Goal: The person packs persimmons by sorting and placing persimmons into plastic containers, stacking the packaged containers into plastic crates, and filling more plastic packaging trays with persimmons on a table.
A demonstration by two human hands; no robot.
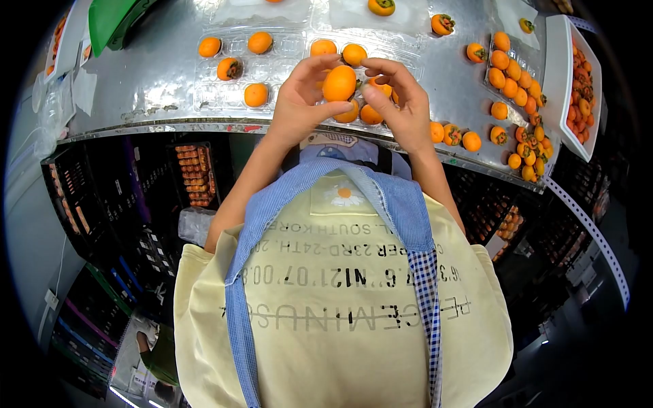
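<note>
An orange persimmon is held up between my two hands, above a clear plastic tray on the metal table. My left hand curls round its left side, thumb beneath and fingers over the top. On the other side my right hand is curved with its fingers apart, close to the fruit; whether it touches it is unclear. More persimmons sit in the tray, some behind and below my hands, such as one at the left and another just above.
Loose persimmons lie on the metal table at the right, near a white bin of small fruit. A green container stands at the upper left. Dark crates are below the table edge.
</note>
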